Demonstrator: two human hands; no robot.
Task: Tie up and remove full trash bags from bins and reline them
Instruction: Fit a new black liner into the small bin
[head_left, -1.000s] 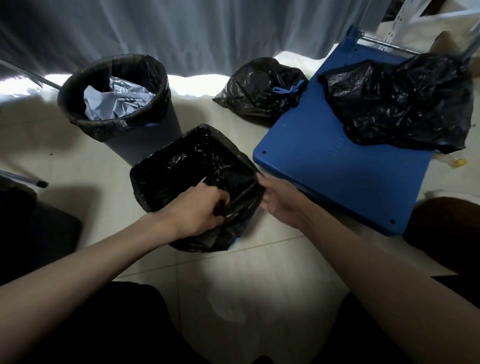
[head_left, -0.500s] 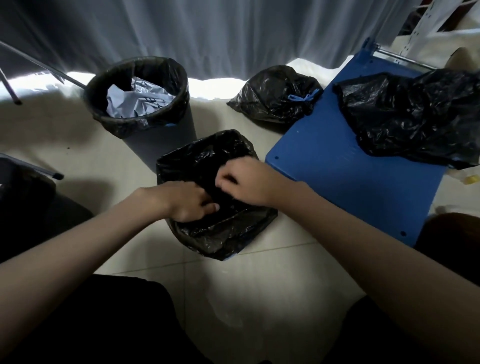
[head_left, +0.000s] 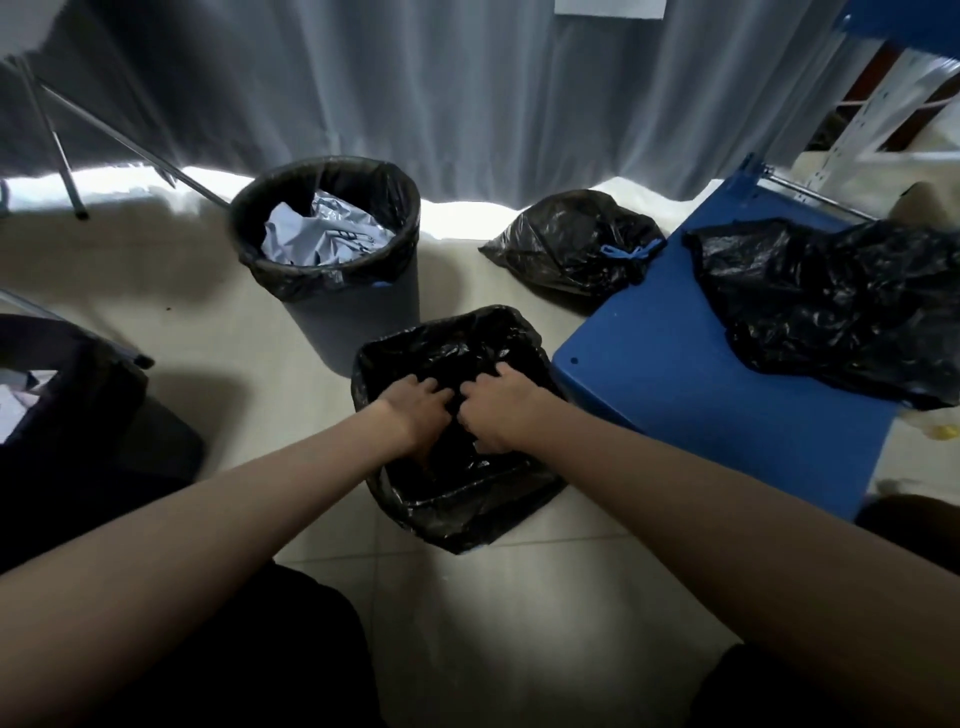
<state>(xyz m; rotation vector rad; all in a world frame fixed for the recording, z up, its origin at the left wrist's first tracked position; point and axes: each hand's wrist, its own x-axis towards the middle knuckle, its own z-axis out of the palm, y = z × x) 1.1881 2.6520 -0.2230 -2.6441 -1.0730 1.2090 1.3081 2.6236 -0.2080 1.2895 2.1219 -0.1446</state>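
Note:
A small square bin (head_left: 457, 525) stands on the floor in front of me, lined with a black trash bag (head_left: 447, 348). Both hands are down inside it, side by side. My left hand (head_left: 413, 413) presses its fingers into the liner at the middle. My right hand (head_left: 496, 408) does the same just to its right; the fingertips of both are hidden in the plastic. A round grey bin (head_left: 358, 322) behind holds a black liner and crumpled pale paper (head_left: 322, 236). A tied black bag (head_left: 571, 244) with a blue drawstring lies beyond.
A blue flat panel (head_left: 691, 395) lies right of the square bin with a loose black bag (head_left: 831, 306) on it. Grey curtains hang behind. Metal stand legs (head_left: 67, 171) cross the far left. A dark bin (head_left: 62, 395) stands at the left edge.
Both hands moved from the liner's near rim to the middle of the square bin and now press down inside it. The view has tilted up.

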